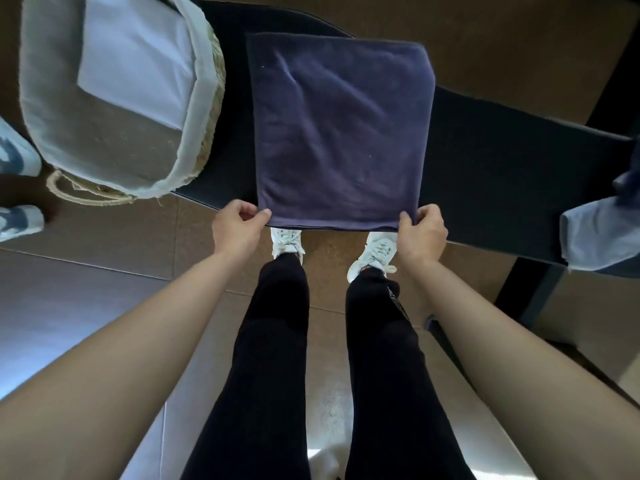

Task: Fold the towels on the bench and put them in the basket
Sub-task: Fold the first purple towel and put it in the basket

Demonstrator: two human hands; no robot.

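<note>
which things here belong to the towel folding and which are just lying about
For the job: navy towel, pinched at its near corners by left hand and right hand; bench; basket holding a folded white towel; light blue cloth at the bench's right end, likely another towel.
Just there: blue and white shoes at left.

You have one view, from the camera on your head. It faces steeply down, wide-angle, so the edges curve. The bench (502,168) lies near below, crossing the frame from 11 to 3 o'clock; the basket (212,109) sits at 10 o'clock, your legs (270,358) at 6 o'clock.
</note>
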